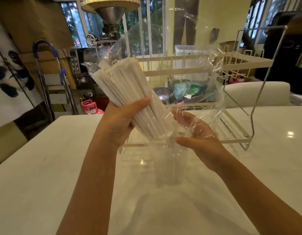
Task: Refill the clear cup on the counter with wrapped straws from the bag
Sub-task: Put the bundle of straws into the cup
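**Straw bundle held over the cup**

Head view: left hand (119, 122) has its fingers wrapped round a fat bundle of paper-wrapped straws (128, 95), tilted, lower ends just above the clear cup (169, 168) — that stands mid-worktop (45, 167). Right hand (196, 134) is palm-up, fingers relaxed and apart, inside the crinkly clear bag (197, 78). White wire rack (231, 63) behind, toward the far edge.

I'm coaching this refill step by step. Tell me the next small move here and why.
Probably lower the straw bundle end-first into the clear cup. The left hand grips the bundle, tilted, its lower end just above the cup's mouth, while the right hand is open under the loose bag.
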